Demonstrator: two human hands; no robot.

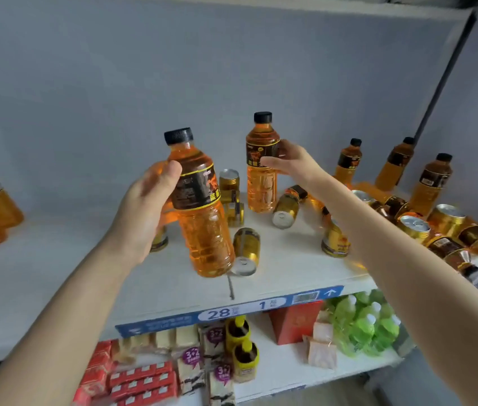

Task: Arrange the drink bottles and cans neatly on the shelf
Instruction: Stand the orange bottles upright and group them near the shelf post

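Cans on shelf, between left bottle and right bottle

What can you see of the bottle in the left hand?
The bottle is clear ribbed plastic, full of orange drink, with a black screw cap on and a dark, yellow-edged label. It tilts, cap leaning left, and looks lifted above the shelf near the front. The left hand grips it at label height, thumb on the shoulder. Nothing else visibly touches it.
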